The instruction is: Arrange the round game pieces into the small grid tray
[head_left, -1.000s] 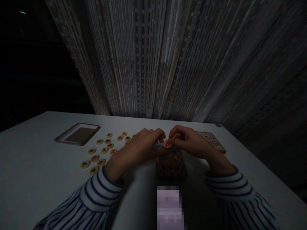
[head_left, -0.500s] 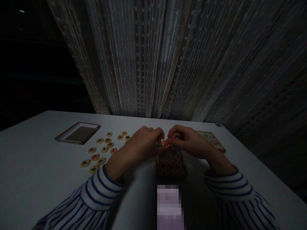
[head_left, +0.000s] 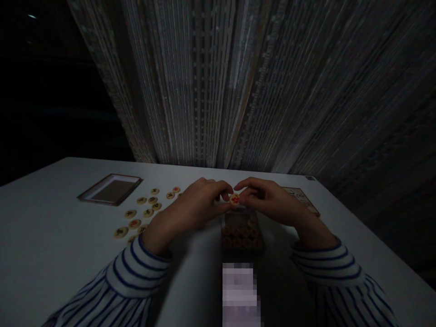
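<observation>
A round pale Chinese chess piece [head_left: 235,199] with a red character is held upright between my two hands, its face toward me. My left hand [head_left: 199,202] pinches its left side with thumb and forefinger. From the right, the fingertips of my right hand [head_left: 270,200] grip the other edge. Just below them sits a small open box [head_left: 237,220] with rows of similar pieces in its near part; the far part shows its bare bottom. Loose chess pieces [head_left: 148,213], mostly with black characters, lie left of my left forearm, which hides some of them.
An open shallow box or lid [head_left: 114,190] lies at the far left of the white table [head_left: 75,254]. A printed flat cover [head_left: 303,200] rests beyond my right wrist. A string curtain [head_left: 218,91] hangs behind the table's back edge.
The chess piece has been tipped up and raised slightly, showing more of its face. My left forearm has shifted a little left, covering more loose pieces.
</observation>
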Available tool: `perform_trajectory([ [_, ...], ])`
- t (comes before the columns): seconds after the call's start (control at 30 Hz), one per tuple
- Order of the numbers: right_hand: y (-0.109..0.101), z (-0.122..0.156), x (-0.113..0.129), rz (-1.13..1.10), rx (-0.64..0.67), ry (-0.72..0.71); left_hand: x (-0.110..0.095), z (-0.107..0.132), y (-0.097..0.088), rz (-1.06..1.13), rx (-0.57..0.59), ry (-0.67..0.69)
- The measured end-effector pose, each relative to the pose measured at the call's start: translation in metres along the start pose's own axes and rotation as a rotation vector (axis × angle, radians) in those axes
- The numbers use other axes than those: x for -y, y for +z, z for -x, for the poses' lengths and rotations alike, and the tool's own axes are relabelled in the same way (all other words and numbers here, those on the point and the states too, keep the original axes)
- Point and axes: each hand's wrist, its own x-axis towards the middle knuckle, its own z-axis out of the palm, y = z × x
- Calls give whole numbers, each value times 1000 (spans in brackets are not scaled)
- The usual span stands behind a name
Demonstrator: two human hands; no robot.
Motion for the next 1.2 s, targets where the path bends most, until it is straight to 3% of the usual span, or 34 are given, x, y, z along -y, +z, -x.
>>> perform_trajectory([
  [0.27, -1, 0, -1, 31, -22, -83, 1, 0, 0, 335, -52, -93],
  [0.6, 0, 1, 0, 35, -68, -37, -2, -6, 6, 777, -47, -280],
  [0.83, 4, 2, -3, 95, -63, -41, 5, -7, 8, 867, -23, -378],
  [1.2, 5, 3, -1, 473, -170, -140, 5, -9, 10, 872, -47, -437],
])
